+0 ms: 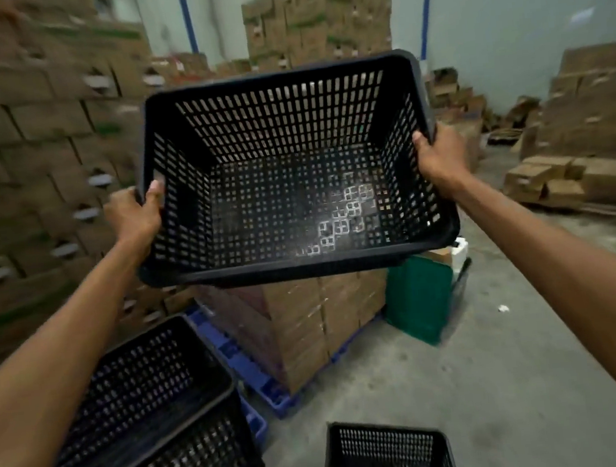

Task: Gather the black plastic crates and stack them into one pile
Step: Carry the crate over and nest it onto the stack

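The fingers (pixel 155 190) of the left hand (pixel 135 216) are curled over the rim of the lifted crate (pixel 289 171), thumb showing inside the wall and the rest hidden behind it; on the other side the right hand (pixel 440 160) clamps the opposite rim the same way, thumb tip on the edge, the other fingers out of sight on the outer face. Both arms are stretched forward, and the crate hangs in the air between them, empty and tipped so its open mouth faces the person and its mesh bottom shows. Below, at the lower left, a second crate (pixel 147 418) sits close by the left forearm, seemingly on top of another, which makes it look like the pile to build on. A smaller-looking crate (pixel 388 455) stands alone on the concrete floor (pixel 501 384), apart from that pile. To land this one well, I would level it first so the bottom faces down, swing it left over the pile, and line up the long sides with the crate underneath before lowering. Matching corners matters here, since these tapered walls should nest only when square. Letting go with both hands together would keep it from jamming crooked. A wrapped pallet of boxes (pixel 308 327) stands just ahead, so the swing should stay short of it.
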